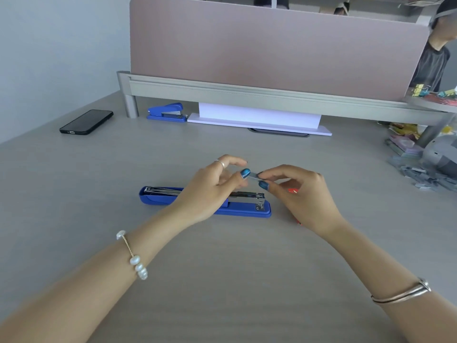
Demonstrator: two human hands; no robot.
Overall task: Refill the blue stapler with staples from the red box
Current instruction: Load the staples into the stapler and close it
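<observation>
The blue stapler (158, 198) lies flat on the grey desk, swung fully open, with its metal staple channel (249, 194) exposed. Just above its right half, my left hand (212, 191) and my right hand (304, 194) meet. Both pinch a short silver strip of staples (254, 177) between thumb and fingertips. The red box (293, 191) is mostly hidden under my right hand; only a small red patch shows.
A second blue stapler (167, 112) and a white paper stack (259, 117) sit at the back under the divider shelf. A black phone (86, 121) lies at the left. Loose staple strips (418, 173) pile at the right edge. A person stands at the top right.
</observation>
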